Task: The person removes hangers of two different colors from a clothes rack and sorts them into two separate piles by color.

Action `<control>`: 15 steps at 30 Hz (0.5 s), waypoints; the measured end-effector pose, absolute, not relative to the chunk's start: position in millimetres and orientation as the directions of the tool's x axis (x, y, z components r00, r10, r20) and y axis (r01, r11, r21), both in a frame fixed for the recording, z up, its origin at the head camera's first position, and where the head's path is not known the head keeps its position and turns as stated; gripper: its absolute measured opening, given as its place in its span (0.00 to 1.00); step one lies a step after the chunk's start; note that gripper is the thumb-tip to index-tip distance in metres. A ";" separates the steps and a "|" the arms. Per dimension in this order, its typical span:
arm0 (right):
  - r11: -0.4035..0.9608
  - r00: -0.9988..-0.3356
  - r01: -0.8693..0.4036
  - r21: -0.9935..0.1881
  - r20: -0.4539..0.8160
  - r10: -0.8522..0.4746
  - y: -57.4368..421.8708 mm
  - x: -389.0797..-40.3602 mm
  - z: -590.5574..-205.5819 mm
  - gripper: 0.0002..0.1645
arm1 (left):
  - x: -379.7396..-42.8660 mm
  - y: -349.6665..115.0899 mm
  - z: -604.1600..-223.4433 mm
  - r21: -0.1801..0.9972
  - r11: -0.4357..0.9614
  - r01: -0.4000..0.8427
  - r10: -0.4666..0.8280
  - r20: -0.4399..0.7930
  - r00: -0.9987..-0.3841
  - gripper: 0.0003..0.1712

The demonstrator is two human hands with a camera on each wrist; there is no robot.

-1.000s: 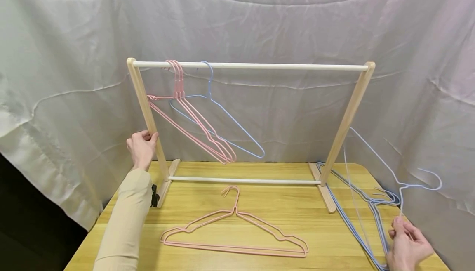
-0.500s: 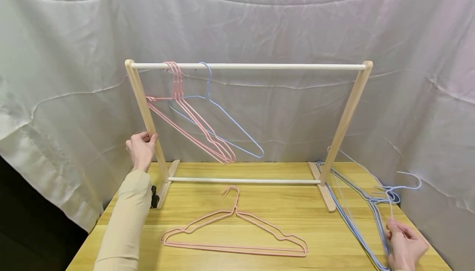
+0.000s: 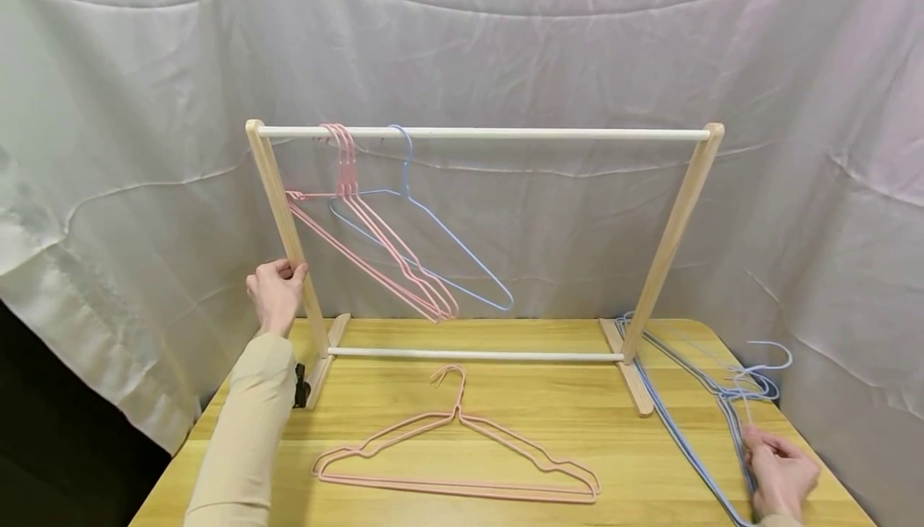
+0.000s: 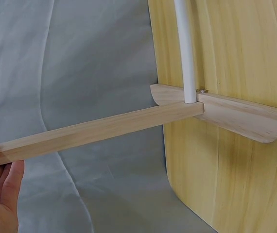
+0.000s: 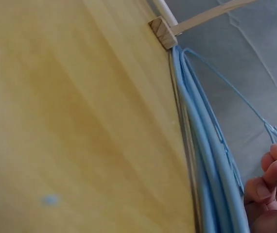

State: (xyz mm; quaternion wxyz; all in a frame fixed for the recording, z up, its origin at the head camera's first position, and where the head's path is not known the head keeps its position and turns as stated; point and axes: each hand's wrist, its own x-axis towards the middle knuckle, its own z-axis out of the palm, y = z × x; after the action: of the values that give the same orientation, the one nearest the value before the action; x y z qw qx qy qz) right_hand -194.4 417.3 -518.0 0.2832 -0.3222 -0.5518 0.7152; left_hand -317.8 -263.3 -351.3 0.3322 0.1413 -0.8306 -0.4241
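Observation:
My left hand (image 3: 276,296) grips the left wooden post (image 3: 273,190) of a small clothes rack, thumb on one side and fingers on the other. At the lower right, my right hand (image 3: 781,471) pinches a blue wire hanger (image 5: 235,91) close below its hook. That hanger is low, over a stack of blue hangers (image 5: 201,131) lying at the table's right edge; whether it touches them I cannot tell. Several pink hangers (image 3: 348,170) hang near the left end of the white top rail (image 3: 549,134), with one blue hanger (image 3: 462,245) to their right.
Two pink hangers (image 3: 458,495) lie nearly overlapped on the wooden table (image 3: 534,399) in front of the rack. The rack's right foot (image 3: 638,389) stands beside the blue stack. A small black object (image 3: 301,387) sits by the left foot. Grey cloth (image 3: 476,54) surrounds the table.
My right hand has lowered the blue hanger and moved slightly left, bringing it down from above the stack to near it. My left hand stays on the post.

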 end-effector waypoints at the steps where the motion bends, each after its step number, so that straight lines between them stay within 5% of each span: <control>1: -0.208 -0.636 -0.032 -0.978 -0.141 0.759 417.4 -194.3 -518.9 0.27 | -317.7 -263.1 -351.2 0.800 0.599 0.047 -0.518 0.431 -0.739 0.15; 15: 0.113 -0.625 0.235 -0.965 -0.061 0.778 413.3 -191.4 -520.0 0.31 | -318.9 -263.0 -351.5 0.797 0.602 0.038 -0.522 0.429 -0.737 0.16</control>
State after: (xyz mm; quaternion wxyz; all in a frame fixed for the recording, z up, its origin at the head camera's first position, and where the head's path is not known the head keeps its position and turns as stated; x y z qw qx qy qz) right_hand -191.4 413.3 -520.0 0.2419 -0.3591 -0.7057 0.5609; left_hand -318.9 -263.0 -351.5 0.3322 0.1456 -0.8311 -0.4215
